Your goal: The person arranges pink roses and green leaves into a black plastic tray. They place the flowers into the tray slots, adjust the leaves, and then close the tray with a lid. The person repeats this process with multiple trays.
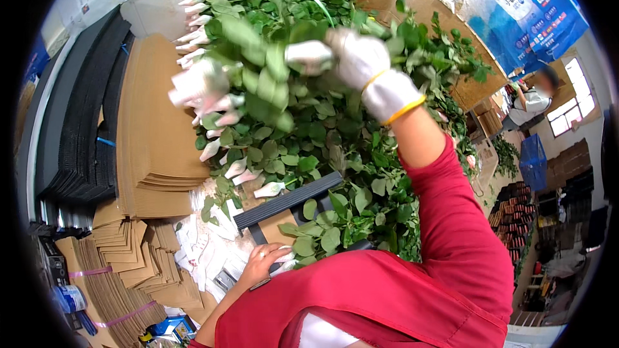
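My right hand, in a white glove with a yellow cuff edge, is raised over a large heap of leafy roses. It is smeared by motion, with its fingers closed on a rose whose blurred leaves and pale bud stretch to the left. Low in the view, my bare left hand wears a ring. Its fingers close around a white rose bud, whose stem is hidden behind leaves. Just beyond it stands a black ridged bar over a brown board.
Folded brown cardboard and black corrugated sheets stand at the left, with smaller cardboard pieces nearer. White paper scraps lie beside the bar. At the far right is another person near a blue crate.
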{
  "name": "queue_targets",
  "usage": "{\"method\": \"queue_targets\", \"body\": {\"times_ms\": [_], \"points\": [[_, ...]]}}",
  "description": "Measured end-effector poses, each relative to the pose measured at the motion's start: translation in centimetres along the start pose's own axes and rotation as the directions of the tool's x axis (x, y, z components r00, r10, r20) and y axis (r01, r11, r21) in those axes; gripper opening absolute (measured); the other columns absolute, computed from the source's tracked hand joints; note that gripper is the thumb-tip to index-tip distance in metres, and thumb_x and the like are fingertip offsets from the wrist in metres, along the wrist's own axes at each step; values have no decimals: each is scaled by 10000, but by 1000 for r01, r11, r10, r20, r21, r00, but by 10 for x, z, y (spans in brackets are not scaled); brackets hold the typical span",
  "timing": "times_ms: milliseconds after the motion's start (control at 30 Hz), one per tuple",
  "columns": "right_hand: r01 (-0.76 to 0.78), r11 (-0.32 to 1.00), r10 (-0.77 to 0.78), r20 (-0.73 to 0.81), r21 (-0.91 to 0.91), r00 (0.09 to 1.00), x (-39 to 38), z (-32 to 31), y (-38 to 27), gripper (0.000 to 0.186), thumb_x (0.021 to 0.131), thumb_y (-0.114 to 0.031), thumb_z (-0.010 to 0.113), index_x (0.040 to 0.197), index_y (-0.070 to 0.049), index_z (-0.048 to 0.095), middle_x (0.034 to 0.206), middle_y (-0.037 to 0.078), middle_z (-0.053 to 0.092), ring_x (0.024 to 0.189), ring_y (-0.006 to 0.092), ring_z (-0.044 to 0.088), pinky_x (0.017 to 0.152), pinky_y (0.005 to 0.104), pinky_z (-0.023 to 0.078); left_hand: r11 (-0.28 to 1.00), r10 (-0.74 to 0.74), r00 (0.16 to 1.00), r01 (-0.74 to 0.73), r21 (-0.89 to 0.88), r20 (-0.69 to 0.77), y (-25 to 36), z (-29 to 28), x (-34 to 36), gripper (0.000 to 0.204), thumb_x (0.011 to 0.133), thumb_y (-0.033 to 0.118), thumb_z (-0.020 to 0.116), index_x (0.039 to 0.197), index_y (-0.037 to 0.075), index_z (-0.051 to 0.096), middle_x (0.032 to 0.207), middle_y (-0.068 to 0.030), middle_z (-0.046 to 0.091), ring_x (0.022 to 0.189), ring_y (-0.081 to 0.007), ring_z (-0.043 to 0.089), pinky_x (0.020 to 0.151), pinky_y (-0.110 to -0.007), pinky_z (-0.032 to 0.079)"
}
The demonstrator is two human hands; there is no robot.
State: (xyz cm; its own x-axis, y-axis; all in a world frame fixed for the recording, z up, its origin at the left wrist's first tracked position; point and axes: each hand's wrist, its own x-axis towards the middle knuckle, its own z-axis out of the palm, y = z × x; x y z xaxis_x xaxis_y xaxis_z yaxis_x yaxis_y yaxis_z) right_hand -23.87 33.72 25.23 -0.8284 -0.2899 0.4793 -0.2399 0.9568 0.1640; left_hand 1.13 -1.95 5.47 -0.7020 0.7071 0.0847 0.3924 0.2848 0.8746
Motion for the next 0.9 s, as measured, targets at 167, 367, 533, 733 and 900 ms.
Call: {"method": "queue_targets", "body": {"times_ms": [167, 367, 533, 733, 900], "points": [[-54, 995, -6, 563, 90, 826, -104, 130, -38, 229, 824, -163, 608, 1047, -107, 598, 1041, 157, 641, 840, 351, 697, 680, 462, 573, 1000, 12, 1000, -12, -9, -7, -5, 4, 2, 543, 771, 128, 725, 1297, 196, 608, 1269, -91, 594, 1142, -315, 532, 994, -397, 393], [-143, 909, -109, 556, 391, 824, -122, 122, -21, 377, 810, -304, 690, 1136, -130, 613, 972, 152, 685, 876, 354, 680, 745, 449, 546, 997, 31, 999, -29, 70, -22, -9, 6, -3, 555, 762, 90, 709, 1301, 179, 610, 1330, -91, 574, 1136, -312, 554, 987, -400, 415], [-293, 914, 154, 427, 282, 891, -54, -29, 48, 389, 822, -245, 717, 1187, -140, 629, 982, 124, 717, 792, 265, 706, 670, 384, 562, 996, 55, 998, -52, 75, -35, -4, 6, -7, 558, 752, 109, 729, 1296, 147, 609, 1358, -97, 575, 1164, -318, 575, 999, -407, 411], [-93, 932, 49, 133, 351, 990, -7, -82, -52, 333, 794, -190, 731, 1099, -109, 625, 925, 132, 700, 738, 279, 711, 645, 410, 571, 999, -41, 997, 40, -11, -70, -11, 10, -9, 547, 773, 196, 754, 1289, 108, 596, 1298, -116, 603, 1195, -327, 559, 1017, -416, 394], [-83, 977, 6, 363, 198, 932, -22, 109, -136, 234, 889, -187, 542, 1056, -79, 665, 951, 113, 725, 813, 286, 725, 643, 430, 568, 998, -40, 999, 39, 44, 20, -9, 6, 0, 576, 754, 278, 769, 1275, 102, 598, 1285, -129, 602, 1206, -323, 552, 1036, -414, 374]]}}
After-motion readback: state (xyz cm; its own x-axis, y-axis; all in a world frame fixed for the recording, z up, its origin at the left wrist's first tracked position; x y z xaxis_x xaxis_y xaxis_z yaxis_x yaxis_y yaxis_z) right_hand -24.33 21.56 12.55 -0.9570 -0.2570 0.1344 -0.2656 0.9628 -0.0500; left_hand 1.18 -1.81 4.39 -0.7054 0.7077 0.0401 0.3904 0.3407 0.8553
